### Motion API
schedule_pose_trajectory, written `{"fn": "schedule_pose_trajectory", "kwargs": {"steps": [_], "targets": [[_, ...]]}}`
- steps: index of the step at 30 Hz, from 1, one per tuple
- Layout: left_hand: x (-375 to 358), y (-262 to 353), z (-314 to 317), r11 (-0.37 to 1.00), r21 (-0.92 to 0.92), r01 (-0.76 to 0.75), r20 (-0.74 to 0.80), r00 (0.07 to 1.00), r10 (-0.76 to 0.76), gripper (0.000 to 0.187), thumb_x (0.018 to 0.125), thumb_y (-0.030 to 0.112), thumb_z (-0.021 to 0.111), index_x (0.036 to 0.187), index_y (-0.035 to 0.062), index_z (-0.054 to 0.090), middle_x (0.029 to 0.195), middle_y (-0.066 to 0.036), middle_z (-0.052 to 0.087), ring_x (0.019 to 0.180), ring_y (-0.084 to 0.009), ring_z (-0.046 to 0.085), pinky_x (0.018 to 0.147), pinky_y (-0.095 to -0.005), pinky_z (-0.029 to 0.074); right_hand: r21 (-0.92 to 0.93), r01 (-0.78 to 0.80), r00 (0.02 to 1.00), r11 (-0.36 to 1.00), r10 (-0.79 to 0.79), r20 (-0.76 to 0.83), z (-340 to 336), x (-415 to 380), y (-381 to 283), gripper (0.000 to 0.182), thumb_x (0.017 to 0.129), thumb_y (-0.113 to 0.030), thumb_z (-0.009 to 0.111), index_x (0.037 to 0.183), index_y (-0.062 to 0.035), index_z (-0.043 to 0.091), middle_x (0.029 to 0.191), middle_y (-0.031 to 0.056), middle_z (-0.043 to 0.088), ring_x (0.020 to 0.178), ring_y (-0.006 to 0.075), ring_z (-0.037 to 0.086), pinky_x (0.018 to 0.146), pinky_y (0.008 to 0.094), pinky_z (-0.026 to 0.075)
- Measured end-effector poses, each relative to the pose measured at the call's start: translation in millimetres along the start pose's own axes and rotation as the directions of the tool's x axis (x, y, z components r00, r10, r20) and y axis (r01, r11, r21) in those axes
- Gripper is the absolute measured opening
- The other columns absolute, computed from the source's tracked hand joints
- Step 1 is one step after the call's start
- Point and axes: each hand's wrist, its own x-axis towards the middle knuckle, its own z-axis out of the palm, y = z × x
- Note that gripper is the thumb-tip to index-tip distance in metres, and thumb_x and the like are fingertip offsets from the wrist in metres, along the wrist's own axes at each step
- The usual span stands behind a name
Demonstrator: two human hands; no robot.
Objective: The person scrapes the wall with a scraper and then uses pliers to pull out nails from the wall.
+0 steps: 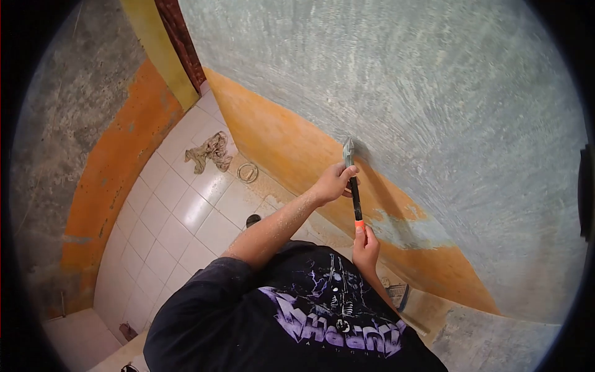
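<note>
A long tool point(356, 201) with a black shaft, a grey metal head and an orange end is held in both hands against the wall point(372, 80). My left hand point(335, 183) is wrapped round the shaft just below the metal head. Lower down, my right hand point(365, 245) grips the orange end. The tool's head touches or nearly touches the wall where the grey surface meets the orange band point(279, 127). Pale dust speckles my left forearm.
On the tiled floor point(180, 214) lie a crumpled cloth point(211, 152) and a ring-shaped object point(247, 173) near the wall base. A dark round thing point(253, 220) shows beside my left forearm. Another wall, grey and orange point(105, 180), stands at the left.
</note>
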Motion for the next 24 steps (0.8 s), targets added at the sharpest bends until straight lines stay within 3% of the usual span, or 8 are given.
{"fn": "schedule_pose_trajectory", "kwargs": {"steps": [5,10,16,24], "targets": [[-1.0,3.4,-11.7,0.999,0.039,-0.031,0.021,0.999,0.031,0.042,0.104,0.034,0.042,0.122,-0.0028,0.052,0.1,-0.013,0.064,0.09,-0.0212,0.067,0.073,-0.0367,0.06,-0.012,-0.023,1.0,1.0,0.023,-0.005,15.8,-0.2,-6.4,0.027,0.099,-0.025,0.056,0.106,0.0005,0.063,0.063,0.0047,0.05,0.057,0.011,0.045,0.053,0.0292,0.038],[5.3,10.6,-47.6,0.999,-0.05,-0.011,-0.032,0.999,0.01,0.042,0.105,0.034,0.041,0.122,-0.0025,0.052,0.101,-0.012,0.064,0.087,-0.0217,0.068,0.074,-0.037,0.059,-0.091,0.017,1.0,0.996,-0.016,0.01,39.0,15.1,-35.9,0.026,0.098,-0.023,0.056,0.107,0.0002,0.063,0.063,0.0057,0.051,0.057,0.0117,0.047,0.054,0.0291,0.039],[10.1,21.1,-86.2,0.999,-0.038,-0.005,-0.028,1.0,0.004,0.043,0.105,0.035,0.042,0.124,-0.0021,0.052,0.101,-0.013,0.064,0.089,-0.0219,0.067,0.077,-0.0371,0.059,-0.122,0.058,0.998,0.991,-0.054,0.032,65.8,26.5,-59.6,0.023,0.098,-0.023,0.056,0.099,0.0,0.06,0.062,0.0052,0.047,0.057,0.0118,0.044,0.054,0.0304,0.037],[11.7,26.1,-114.3,1.0,-0.024,-0.019,0.011,1.0,0.02,0.045,0.104,0.036,0.043,0.122,-0.0036,0.053,0.101,-0.015,0.064,0.092,-0.0223,0.066,0.077,-0.0376,0.059,-0.019,-0.004,0.999,1.0,0.005,0.032,95.9,33.0,-51.7,0.025,0.099,-0.024,0.055,0.094,0.0004,0.059,0.061,0.0041,0.044,0.056,0.0111,0.041,0.053,0.0301,0.035]]}}
